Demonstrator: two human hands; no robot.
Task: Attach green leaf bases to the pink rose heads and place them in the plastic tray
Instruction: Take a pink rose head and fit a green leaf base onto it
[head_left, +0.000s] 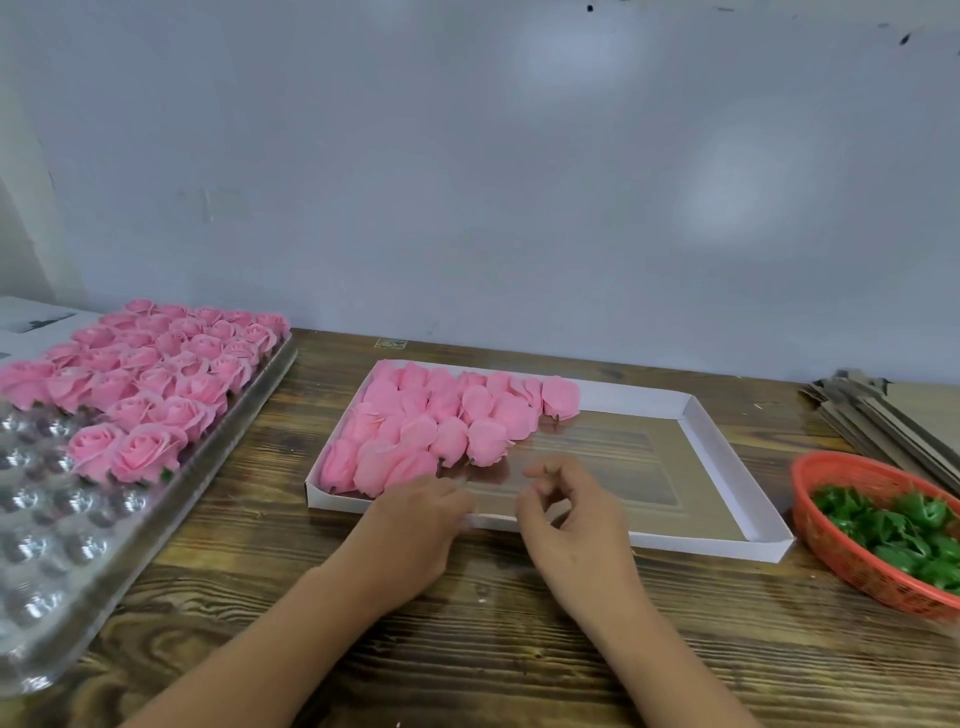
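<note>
Rose heads (415, 431) lie just beyond both hands, left (415, 525) and right (566, 519), each grip loosely curled, seemingly empty.

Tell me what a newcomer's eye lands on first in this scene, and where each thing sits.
First, pink: upright rose heads fill the far part of the clear plastic tray on the left, and more pink rose heads lying on their sides crowd the left end of the white box at centre. Next, the orange basket of green leaf bases at right, then the left hand and right hand at the box's near edge.
</note>
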